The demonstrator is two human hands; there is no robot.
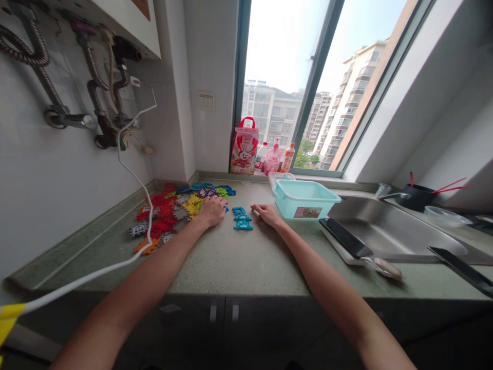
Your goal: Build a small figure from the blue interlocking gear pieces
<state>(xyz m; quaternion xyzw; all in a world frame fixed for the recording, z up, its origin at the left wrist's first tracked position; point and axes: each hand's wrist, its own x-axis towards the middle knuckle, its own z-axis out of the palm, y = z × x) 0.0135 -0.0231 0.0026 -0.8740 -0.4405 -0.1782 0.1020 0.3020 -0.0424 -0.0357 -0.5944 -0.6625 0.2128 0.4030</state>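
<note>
My left hand (pixel 213 210) lies at the right edge of a heap of interlocking plastic building pieces (pixel 181 210). Its fingers are bent and closed at a small blue building piece (pixel 226 209), which they mostly hide. Between my hands, a short row of teal building pieces (pixel 242 222) lies flat on the counter; whether they are joined is hard to see. My right hand (pixel 267 213) rests just right of that row, holding nothing, its index finger stretched towards the pieces and the others loosely bent.
An aqua plastic tub (pixel 308 195) stands behind my right hand, beside a steel sink (pixel 381 231). A black phone (pixel 344 237) lies at the sink's front left. A white cable (pixel 131 259) crosses over the left counter. Bottles (pixel 273 158) and a red package (pixel 244 149) stand by the window.
</note>
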